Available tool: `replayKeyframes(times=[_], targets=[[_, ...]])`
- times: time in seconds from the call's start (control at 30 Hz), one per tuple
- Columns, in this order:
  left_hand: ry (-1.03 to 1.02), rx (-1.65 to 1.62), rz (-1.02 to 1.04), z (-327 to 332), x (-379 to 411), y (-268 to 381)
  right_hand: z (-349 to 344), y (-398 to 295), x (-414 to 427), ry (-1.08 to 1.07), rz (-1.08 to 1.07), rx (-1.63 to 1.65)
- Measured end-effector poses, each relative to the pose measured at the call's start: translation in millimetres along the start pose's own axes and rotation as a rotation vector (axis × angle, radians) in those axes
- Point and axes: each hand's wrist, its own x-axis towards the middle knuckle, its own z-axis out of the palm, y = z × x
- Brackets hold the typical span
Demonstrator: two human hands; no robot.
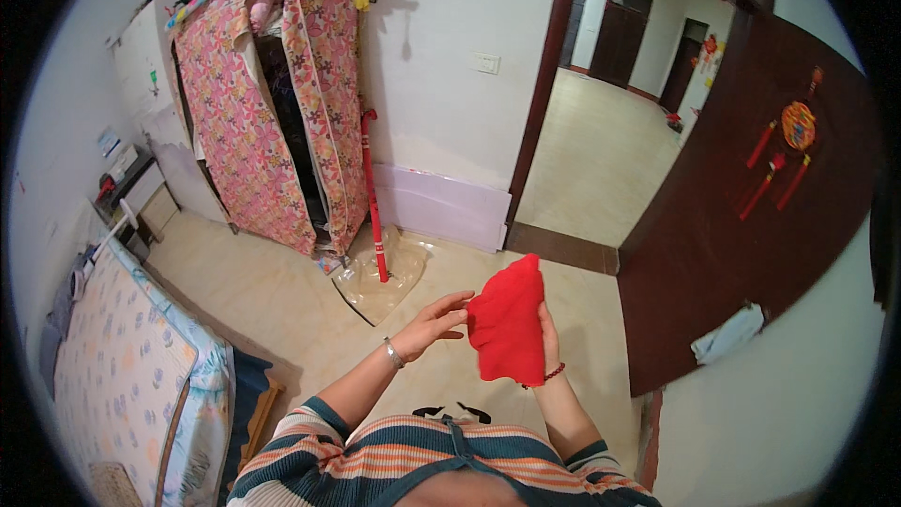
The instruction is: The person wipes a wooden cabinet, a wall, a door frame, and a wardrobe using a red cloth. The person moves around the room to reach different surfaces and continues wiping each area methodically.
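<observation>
In front of my body I hold up a bright red piece of folded cloth, its left edge wavy. My right hand grips it along the right side, and most of those fingers are hidden behind it. A beaded bracelet circles that wrist. On the other side, my left hand has its fingers spread, the tips close to the cloth's left edge; whether they touch it is unclear. A metal watch or bracelet is on the left wrist.
A bed lies at the left. Behind it stands a floral fabric wardrobe, partly unzipped. A red-wrapped pole leans there over clear plastic sheeting on the floor. At the right, a dark wooden door stands open to another room.
</observation>
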Motion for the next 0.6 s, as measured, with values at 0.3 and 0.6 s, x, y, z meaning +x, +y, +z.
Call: replayKeyframes(times=[0.3,0.6], targets=[[0.148,0.057,0.21,-37.0,124.1,23.2,-44.5,-13.5,177.0,0.009,0.12,-0.4],[0.25,-0.003,0.139,-177.2,296.4,33.0,-85.8,-135.7,356.8,0.204,0.188,-0.286]])
